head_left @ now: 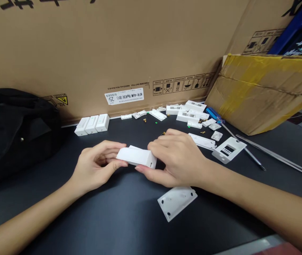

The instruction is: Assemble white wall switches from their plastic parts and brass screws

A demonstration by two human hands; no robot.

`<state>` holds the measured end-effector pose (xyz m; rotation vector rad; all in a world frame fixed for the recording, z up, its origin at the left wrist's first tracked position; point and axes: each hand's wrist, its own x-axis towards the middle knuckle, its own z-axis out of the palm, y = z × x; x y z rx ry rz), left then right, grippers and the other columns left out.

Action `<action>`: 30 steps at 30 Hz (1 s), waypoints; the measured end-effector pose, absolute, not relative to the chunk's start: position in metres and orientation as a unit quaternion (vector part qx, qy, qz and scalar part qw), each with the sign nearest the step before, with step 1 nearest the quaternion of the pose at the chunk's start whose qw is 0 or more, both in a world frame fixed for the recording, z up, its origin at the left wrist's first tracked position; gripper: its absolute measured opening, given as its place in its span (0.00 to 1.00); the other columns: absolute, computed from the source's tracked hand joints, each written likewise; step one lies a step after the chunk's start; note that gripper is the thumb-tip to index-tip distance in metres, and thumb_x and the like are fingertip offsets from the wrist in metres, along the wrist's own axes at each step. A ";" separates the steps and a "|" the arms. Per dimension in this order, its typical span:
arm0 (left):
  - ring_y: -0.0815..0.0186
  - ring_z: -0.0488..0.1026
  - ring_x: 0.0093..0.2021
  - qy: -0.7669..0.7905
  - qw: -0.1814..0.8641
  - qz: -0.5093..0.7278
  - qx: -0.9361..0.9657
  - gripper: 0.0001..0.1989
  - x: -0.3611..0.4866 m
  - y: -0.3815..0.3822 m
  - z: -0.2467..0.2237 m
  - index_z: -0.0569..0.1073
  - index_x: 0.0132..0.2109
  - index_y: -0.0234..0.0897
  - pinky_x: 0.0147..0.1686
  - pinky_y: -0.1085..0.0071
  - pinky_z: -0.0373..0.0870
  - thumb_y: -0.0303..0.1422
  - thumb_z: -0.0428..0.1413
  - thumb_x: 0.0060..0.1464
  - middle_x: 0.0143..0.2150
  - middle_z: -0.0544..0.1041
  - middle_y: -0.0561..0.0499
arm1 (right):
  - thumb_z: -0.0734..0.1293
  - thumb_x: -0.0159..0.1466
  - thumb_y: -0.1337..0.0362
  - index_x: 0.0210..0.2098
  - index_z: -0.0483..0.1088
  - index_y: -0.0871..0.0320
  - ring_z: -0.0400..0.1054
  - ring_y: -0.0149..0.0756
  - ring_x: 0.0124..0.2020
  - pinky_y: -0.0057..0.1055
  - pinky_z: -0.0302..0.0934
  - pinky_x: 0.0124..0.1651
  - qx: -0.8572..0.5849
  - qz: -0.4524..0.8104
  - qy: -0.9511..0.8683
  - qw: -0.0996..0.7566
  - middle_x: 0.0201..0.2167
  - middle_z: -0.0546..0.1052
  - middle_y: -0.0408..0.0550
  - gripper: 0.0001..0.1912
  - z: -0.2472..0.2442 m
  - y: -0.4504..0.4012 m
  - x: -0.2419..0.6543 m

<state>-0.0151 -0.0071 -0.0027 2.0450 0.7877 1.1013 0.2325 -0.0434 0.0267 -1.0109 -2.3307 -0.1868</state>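
Between my two hands, above the dark table (108, 219), is a white rectangular plastic housing (136, 156). My left hand (97, 163) pinches its left end between thumb and fingers. At the right end, my right hand (177, 159) grips it with the thumb below and the fingers curled over. A small dark slot shows in the end face near my right thumb. Below my right wrist lies a flat white cover plate (177, 202) with dark holes at its corners. Beyond the right hand rests another flat white plate (202, 141), partly hidden by it.
Three white switch-like units (92, 124) stand together at the back left. Several white housings (188, 116) and small brass pieces lie at the back right, near a blue-handled screwdriver (235, 136) and metal tweezers (278, 157). Cardboard boxes (100, 46) and a black bag (15, 138) border the table.
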 end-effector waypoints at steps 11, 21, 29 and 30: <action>0.64 0.80 0.42 0.165 0.007 0.472 0.866 0.17 -0.017 -0.009 -0.008 0.76 0.47 0.42 0.36 0.69 0.82 0.22 0.67 0.52 0.46 0.79 0.49 | 0.67 0.70 0.50 0.52 0.70 0.60 0.69 0.42 0.42 0.38 0.58 0.46 -0.344 0.053 -0.907 0.236 0.44 0.78 0.52 0.21 0.030 -0.033 0.250; 0.58 0.74 0.54 0.162 0.153 0.410 0.884 0.33 -0.004 -0.027 -0.012 0.57 0.59 0.44 0.49 0.56 0.80 0.24 0.66 0.53 0.56 0.69 0.41 | 0.69 0.63 0.68 0.43 0.71 0.57 0.68 0.36 0.35 0.32 0.58 0.36 -0.324 0.114 -0.925 0.161 0.38 0.76 0.46 0.08 0.050 -0.023 0.282; 0.56 0.76 0.46 0.146 0.153 0.193 0.958 0.18 0.017 -0.065 0.004 0.69 0.52 0.41 0.42 0.59 0.77 0.44 0.60 0.60 0.53 0.74 0.43 | 0.70 0.56 0.67 0.44 0.71 0.52 0.70 0.38 0.31 0.32 0.56 0.33 -0.379 0.105 -0.902 0.178 0.36 0.80 0.43 0.15 0.055 -0.021 0.292; 0.57 0.76 0.45 0.138 0.150 0.177 0.963 0.17 0.018 -0.066 0.004 0.70 0.51 0.41 0.41 0.59 0.76 0.44 0.59 0.61 0.52 0.75 0.44 | 0.70 0.57 0.66 0.43 0.71 0.53 0.70 0.38 0.31 0.32 0.56 0.33 -0.381 0.103 -0.902 0.177 0.35 0.79 0.43 0.14 0.055 -0.021 0.291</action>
